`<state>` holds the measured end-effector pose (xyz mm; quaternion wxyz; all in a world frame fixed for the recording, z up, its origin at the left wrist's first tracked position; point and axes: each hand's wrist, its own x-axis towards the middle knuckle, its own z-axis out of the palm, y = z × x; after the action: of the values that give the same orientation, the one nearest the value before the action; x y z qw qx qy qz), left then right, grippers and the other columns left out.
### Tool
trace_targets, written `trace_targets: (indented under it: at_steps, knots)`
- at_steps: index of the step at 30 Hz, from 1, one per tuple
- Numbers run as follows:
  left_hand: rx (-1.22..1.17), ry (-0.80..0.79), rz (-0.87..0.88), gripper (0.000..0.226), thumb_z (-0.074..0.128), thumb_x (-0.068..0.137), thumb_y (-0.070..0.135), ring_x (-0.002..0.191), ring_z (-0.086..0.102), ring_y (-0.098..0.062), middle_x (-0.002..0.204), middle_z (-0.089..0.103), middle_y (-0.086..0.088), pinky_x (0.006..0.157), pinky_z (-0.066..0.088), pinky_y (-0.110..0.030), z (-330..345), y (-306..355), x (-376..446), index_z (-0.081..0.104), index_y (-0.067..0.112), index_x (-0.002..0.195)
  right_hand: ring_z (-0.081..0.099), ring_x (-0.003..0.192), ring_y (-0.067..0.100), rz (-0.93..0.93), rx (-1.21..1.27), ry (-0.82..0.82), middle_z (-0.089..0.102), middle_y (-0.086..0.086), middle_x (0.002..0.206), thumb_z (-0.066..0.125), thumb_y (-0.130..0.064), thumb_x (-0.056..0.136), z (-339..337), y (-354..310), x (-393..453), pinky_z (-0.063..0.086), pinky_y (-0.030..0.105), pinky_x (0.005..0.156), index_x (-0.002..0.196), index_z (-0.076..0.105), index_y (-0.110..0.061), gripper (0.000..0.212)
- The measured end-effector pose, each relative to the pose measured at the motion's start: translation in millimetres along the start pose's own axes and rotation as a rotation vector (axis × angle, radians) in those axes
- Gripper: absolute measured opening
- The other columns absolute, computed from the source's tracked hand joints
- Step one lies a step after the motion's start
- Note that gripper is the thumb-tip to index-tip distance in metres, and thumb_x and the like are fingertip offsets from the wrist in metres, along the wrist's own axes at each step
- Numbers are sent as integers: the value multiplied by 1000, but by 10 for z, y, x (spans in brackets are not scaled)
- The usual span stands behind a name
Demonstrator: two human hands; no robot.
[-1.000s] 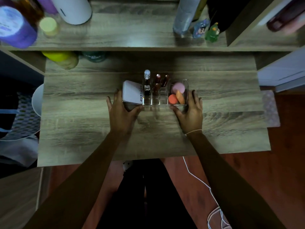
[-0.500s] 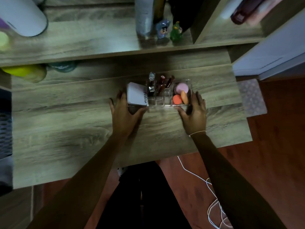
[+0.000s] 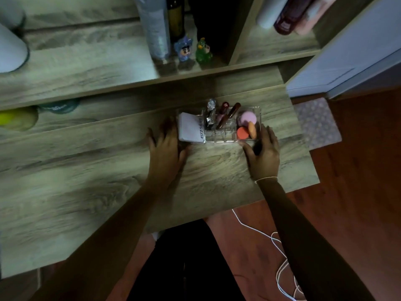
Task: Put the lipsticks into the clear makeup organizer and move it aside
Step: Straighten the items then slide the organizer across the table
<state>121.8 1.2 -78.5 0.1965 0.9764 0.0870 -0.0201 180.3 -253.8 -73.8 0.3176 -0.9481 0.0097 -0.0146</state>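
Observation:
The clear makeup organizer point(image 3: 220, 137) stands on the wooden desk point(image 3: 86, 181), toward its right end. Three lipsticks point(image 3: 223, 115) lean in its middle slots, one with a silver cap. A white box point(image 3: 191, 130) fills its left end, and pink and orange sponges point(image 3: 246, 124) lie in its right compartment. My left hand point(image 3: 166, 148) grips the organizer's left end with the thumb along the front. My right hand point(image 3: 262, 151) grips the right end the same way.
A shelf behind the desk carries a tall grey bottle point(image 3: 156, 29), two small figurines point(image 3: 193, 51) and a white container point(image 3: 10, 51). A yellow-green jar point(image 3: 17, 119) sits under the shelf at left. A white cable point(image 3: 280, 257) lies on the red floor.
The organizer, held at both ends, has slid to the right along the desk toward its right end. Both hands moved with it.

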Motion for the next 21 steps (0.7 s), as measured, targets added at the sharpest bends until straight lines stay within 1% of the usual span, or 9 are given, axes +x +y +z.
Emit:
trace_targets:
  at_steps: [3, 6, 10, 13, 16, 21]
  knots:
    - [43, -1, 44, 71, 40, 95, 48, 145, 19, -31, 155, 27, -18, 117, -2, -60, -14, 70, 34, 17, 8, 148, 33, 139, 30, 18, -13, 41, 40, 19, 148, 66, -45, 84, -16, 71, 34, 37, 48, 109, 142, 42, -13, 70]
    - [64, -5, 87, 69, 36, 96, 48, 144, 23, -32, 154, 29, -19, 116, -1, -63, -4, 144, 64, 15, 7, 148, 35, 138, 30, 30, -17, 74, 41, 18, 147, 60, -44, 89, -49, 133, 88, 39, 47, 108, 142, 42, -17, 62]
    - [82, -40, 72, 71, 31, 97, 49, 144, 22, -33, 155, 25, -20, 116, 3, -64, 39, 270, 114, 10, 5, 148, 38, 136, 32, 21, -46, 88, 43, 20, 146, 56, -44, 91, -98, 201, 202, 39, 46, 108, 142, 43, -18, 59]
    - [75, -36, 55, 70, 39, 96, 44, 141, 28, -37, 152, 30, -24, 114, 7, -66, 70, 344, 126, 14, 2, 147, 37, 137, 29, 18, -86, 84, 45, 16, 145, 54, -44, 92, -102, 230, 263, 38, 43, 109, 143, 41, -21, 58]
    - [78, -19, 45, 69, 43, 96, 41, 137, 36, -37, 149, 35, -25, 113, 11, -68, 83, 398, 136, 17, 1, 147, 38, 137, 27, -3, -103, 98, 50, 15, 142, 54, -39, 93, -87, 232, 295, 38, 44, 109, 143, 40, -17, 57]
    - [66, -27, 33, 70, 41, 95, 43, 138, 35, -36, 150, 35, -23, 114, 10, -67, 89, 442, 154, 17, 2, 147, 37, 138, 30, -28, -137, 99, 51, 14, 141, 53, -30, 94, -79, 201, 323, 35, 48, 111, 145, 35, -12, 57]
